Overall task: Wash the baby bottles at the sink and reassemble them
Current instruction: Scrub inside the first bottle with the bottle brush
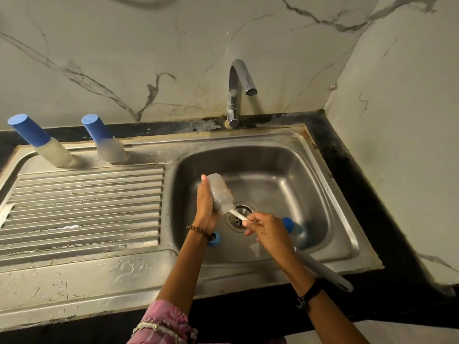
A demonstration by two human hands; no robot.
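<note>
The wall (173,45) is pale cream marble with grey and black veins. The counter (360,175) is black and speckled. The sink (330,202), its ribbed draining board (82,207) and the tap (238,90) are dull silver steel. 2 bottles (109,142) at the back wear blue caps over milky white bodies. The bottle (219,192) in the left hand (205,207) is cloudy clear, the brush handle (238,215) white. A blue ring (214,238) and a blue-capped bottle (289,224) lie in the basin. The sleeve (164,321) is pink with pale trim, 1 wristband (310,292) black, the bead bracelet (200,230) brown.
</note>
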